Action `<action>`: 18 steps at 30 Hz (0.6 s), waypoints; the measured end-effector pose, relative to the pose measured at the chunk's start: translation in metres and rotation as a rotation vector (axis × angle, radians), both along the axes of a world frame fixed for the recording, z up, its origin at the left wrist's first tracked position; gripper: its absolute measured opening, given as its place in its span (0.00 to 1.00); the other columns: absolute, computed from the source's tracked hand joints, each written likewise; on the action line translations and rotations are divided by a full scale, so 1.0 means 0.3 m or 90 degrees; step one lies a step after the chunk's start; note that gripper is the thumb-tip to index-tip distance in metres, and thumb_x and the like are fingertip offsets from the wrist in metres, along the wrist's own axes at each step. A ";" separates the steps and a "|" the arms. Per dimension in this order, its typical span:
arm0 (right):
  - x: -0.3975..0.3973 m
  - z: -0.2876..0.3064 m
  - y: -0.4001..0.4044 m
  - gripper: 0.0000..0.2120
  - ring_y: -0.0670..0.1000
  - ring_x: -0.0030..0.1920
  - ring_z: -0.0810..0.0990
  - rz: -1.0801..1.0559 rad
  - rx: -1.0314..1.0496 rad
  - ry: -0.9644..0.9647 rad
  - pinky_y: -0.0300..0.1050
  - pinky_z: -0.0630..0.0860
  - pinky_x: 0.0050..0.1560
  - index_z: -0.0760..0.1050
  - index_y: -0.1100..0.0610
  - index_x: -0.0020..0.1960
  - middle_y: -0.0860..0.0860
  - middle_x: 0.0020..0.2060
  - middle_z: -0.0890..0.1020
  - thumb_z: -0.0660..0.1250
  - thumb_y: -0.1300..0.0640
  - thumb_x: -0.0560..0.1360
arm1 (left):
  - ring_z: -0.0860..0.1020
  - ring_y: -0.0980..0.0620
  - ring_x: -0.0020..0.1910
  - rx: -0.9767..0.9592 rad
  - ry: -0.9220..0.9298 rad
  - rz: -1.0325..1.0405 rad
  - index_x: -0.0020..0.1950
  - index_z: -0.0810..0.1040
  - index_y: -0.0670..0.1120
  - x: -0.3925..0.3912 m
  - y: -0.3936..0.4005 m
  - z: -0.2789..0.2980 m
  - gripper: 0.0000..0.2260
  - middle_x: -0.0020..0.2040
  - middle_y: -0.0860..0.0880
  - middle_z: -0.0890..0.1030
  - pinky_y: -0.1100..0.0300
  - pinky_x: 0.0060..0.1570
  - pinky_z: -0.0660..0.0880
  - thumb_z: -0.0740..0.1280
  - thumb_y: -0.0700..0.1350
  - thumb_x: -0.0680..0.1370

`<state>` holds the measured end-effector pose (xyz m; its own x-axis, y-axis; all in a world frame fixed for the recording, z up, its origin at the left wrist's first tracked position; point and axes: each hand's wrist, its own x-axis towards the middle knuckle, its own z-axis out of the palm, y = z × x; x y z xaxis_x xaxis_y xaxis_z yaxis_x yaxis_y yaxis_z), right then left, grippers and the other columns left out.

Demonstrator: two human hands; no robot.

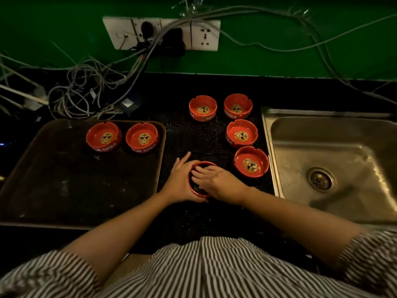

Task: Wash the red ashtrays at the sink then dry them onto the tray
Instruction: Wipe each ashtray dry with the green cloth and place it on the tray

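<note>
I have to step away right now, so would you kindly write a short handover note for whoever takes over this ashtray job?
Left hand: grips the side of the ashtray in hand, which is above the black mat between tray and sink.
Right hand: fingers reach inside that ashtray, over something dark; whether it is a cloth I cannot tell.
Tray: two ashtrays sit at its far edge, apparently finished.
Mat: four more ashtrays beside the sink; washed or not, I cannot tell.
Left: finish the held one, set it on the tray, then the four.
</note>
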<state>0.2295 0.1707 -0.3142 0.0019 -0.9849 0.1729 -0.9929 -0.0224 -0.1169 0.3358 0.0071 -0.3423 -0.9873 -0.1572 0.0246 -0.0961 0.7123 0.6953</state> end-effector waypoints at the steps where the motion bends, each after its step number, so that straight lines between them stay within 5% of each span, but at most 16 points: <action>1: -0.017 0.008 0.005 0.18 0.56 0.66 0.75 0.025 0.014 -0.007 0.52 0.71 0.65 0.78 0.60 0.63 0.56 0.63 0.79 0.71 0.58 0.74 | 0.49 0.55 0.79 0.004 -0.013 -0.038 0.73 0.66 0.45 -0.011 -0.018 0.005 0.53 0.73 0.50 0.69 0.45 0.77 0.45 0.79 0.68 0.55; 4: -0.008 -0.016 0.012 0.18 0.56 0.67 0.74 -0.023 0.014 -0.013 0.52 0.69 0.66 0.78 0.59 0.63 0.55 0.63 0.79 0.71 0.57 0.74 | 0.47 0.56 0.79 -0.037 -0.014 -0.025 0.75 0.63 0.45 0.002 0.002 0.002 0.54 0.75 0.50 0.65 0.43 0.77 0.44 0.76 0.70 0.57; 7: 0.092 -0.045 -0.001 0.19 0.55 0.64 0.77 -0.212 -0.014 -0.036 0.52 0.72 0.63 0.79 0.59 0.61 0.54 0.60 0.81 0.62 0.54 0.74 | 0.51 0.49 0.79 -0.085 0.012 0.155 0.76 0.61 0.41 0.056 0.106 -0.034 0.54 0.76 0.44 0.63 0.43 0.77 0.46 0.70 0.71 0.59; 12: 0.194 -0.029 -0.056 0.25 0.56 0.63 0.78 -0.411 -0.011 -0.086 0.55 0.74 0.62 0.79 0.60 0.60 0.54 0.60 0.81 0.51 0.53 0.73 | 0.58 0.48 0.76 -0.053 0.047 0.376 0.72 0.66 0.41 0.048 0.234 -0.062 0.26 0.72 0.42 0.68 0.47 0.77 0.46 0.69 0.44 0.76; 15: 0.170 -0.043 -0.052 0.22 0.54 0.62 0.79 -0.370 -0.012 -0.021 0.51 0.74 0.61 0.80 0.59 0.59 0.53 0.59 0.82 0.55 0.54 0.74 | 0.65 0.46 0.73 -0.030 0.063 0.326 0.69 0.70 0.41 0.041 0.190 -0.076 0.27 0.68 0.43 0.72 0.49 0.77 0.49 0.72 0.45 0.73; 18: 0.124 -0.051 -0.030 0.20 0.55 0.62 0.79 -0.258 -0.016 -0.017 0.49 0.74 0.60 0.80 0.60 0.60 0.54 0.59 0.81 0.72 0.55 0.70 | 0.71 0.49 0.65 -0.039 0.075 0.161 0.65 0.73 0.41 0.031 0.089 -0.054 0.39 0.62 0.46 0.76 0.49 0.75 0.55 0.76 0.61 0.61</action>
<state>0.2667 0.1617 -0.3294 -0.3900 -0.9005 0.1923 -0.9187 0.3663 -0.1477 0.3452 0.0337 -0.3583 -0.9065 -0.3930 0.1542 -0.1970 0.7168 0.6688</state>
